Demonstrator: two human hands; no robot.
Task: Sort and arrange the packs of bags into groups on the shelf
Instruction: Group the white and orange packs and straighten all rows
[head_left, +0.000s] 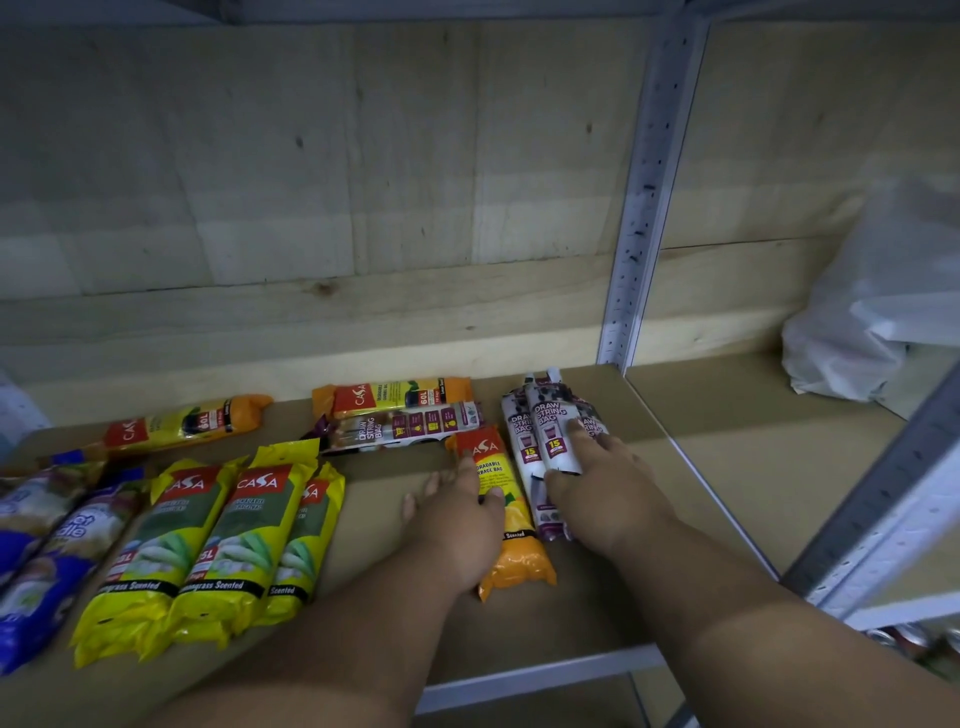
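An orange Casa garbage-bag pack (511, 545) lies lengthwise on the brown shelf board (701, 467). My left hand (457, 519) grips that pack's left side, thumb across its yellow label. Just right of it lies a small group of white-and-purple draw string bag packs (543, 421); my right hand (597, 483) rests on top of them, fingers spread, pressing down. Three yellow-green Casa packs (218, 540) lie side by side at the left. Further back lie two orange 60L packs (395, 395) (182, 423) and one sideways draw string pack (405, 423).
Blue packs (47, 540) lie at the far left edge. A perforated metal upright (644, 208) stands behind the draw string packs. A white plastic bag (872, 312) sits in the neighbouring bay on the right. Bare shelf board lies right of my right hand.
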